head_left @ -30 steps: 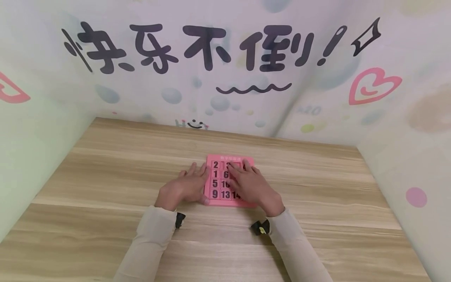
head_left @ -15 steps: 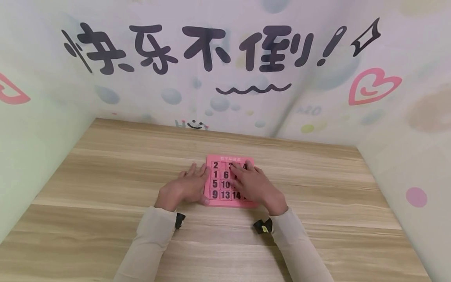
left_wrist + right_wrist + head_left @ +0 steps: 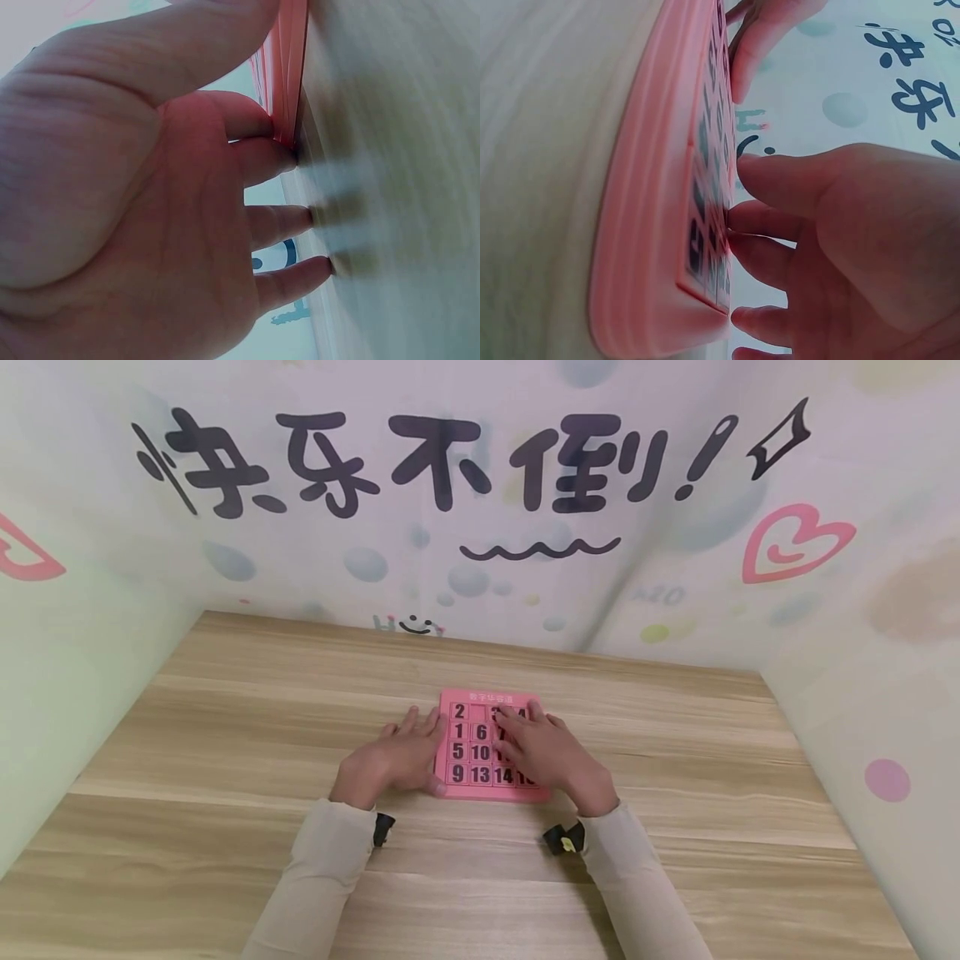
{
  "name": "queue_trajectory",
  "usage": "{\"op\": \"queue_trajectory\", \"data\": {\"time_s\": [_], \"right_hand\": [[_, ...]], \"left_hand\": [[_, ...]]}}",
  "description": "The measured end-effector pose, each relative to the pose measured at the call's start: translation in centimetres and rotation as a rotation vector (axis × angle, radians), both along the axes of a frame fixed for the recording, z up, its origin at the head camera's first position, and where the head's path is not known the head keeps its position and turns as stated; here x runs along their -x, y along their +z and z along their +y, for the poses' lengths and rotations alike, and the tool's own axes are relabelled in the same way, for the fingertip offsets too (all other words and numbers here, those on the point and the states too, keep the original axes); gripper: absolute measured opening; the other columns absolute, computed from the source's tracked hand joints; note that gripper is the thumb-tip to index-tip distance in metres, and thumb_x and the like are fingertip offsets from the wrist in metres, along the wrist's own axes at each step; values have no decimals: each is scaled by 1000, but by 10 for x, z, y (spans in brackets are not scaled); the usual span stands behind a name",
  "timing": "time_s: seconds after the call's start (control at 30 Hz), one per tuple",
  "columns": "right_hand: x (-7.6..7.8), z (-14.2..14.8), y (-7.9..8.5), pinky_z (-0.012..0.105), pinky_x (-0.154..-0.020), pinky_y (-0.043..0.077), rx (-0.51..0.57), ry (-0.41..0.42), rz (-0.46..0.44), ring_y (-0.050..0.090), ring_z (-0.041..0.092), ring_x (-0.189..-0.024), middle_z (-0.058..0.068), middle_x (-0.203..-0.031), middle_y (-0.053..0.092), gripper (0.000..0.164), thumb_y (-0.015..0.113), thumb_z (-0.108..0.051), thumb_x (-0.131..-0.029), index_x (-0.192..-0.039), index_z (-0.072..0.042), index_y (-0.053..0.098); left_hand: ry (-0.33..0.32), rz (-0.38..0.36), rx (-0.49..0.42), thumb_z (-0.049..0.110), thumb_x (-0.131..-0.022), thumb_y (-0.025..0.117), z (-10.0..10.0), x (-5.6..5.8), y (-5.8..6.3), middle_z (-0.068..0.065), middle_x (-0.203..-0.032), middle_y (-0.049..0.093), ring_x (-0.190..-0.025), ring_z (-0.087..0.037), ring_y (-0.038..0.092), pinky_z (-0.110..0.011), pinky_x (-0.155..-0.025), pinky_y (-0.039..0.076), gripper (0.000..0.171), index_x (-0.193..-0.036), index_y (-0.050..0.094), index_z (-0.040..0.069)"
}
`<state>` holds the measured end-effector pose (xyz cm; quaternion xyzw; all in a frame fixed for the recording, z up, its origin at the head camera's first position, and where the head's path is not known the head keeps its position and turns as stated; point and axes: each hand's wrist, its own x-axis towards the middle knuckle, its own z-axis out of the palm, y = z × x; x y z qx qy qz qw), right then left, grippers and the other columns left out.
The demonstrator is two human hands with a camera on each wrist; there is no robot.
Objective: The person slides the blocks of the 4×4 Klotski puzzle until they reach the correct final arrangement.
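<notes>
A pink number slide puzzle [image 3: 491, 793] lies flat on the wooden table, its tiles printed with black numbers. My left hand [image 3: 401, 756] rests along the puzzle's left side, thumb by the near corner, fingers extended. In the left wrist view, a finger touches the pink frame [image 3: 285, 82], while others reach down to the tabletop. Over the puzzle's right part lies my right hand [image 3: 551, 756], a fingertip on the 3 tile [image 3: 495, 712]. Left of that tile is a vacant slot [image 3: 477, 712] in the top row. The right hand hides several right-hand tiles.
Beyond the puzzle, the wooden table [image 3: 300, 652] meets a white printed backdrop [image 3: 300, 552] with large black characters. Pale side walls [image 3: 862, 710] border the table. A black band [image 3: 564, 839] is at the right wrist.
The 3 tile has slid right with my right fingertip, and the vacant slot now shows on its left. My right hand has shifted slightly right; the left hand has stayed in place.
</notes>
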<state>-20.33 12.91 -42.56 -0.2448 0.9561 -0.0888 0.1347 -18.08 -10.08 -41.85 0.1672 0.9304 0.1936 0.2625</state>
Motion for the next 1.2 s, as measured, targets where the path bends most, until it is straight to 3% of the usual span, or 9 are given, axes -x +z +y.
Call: {"op": "queue_trajectory", "data": {"time_s": [0.43,0.67,1.2], "right_hand": [[1,5,1,60,-119,22,30,-19,-22,22,39,-149,7,-162,31,55,45,-39,-105,-154,-16,38],[0,7,3,63,-119,20,41,-27,-42,11,44,-150,7,-162,28,54,45,-38,-105,-154,-16,37],[1,6,2,61,-119,18,24,-45,-52,10,41,-151,5,-162,29,54,45,-39,-105,-154,-18,37]], "left_hand": [[2,6,1,35,-85,76,0,0,-1,-13,-166,0,-152,-40,-7,-60,-122,5,104,-159,10,4],[2,10,4,35,-84,77,1,1,-3,-13,-167,1,-152,-41,-7,-60,-122,6,105,-159,11,4],[-4,9,13,34,-86,75,-1,0,-1,-13,-167,1,-152,-41,-6,-60,-122,6,103,-159,10,3]]}}
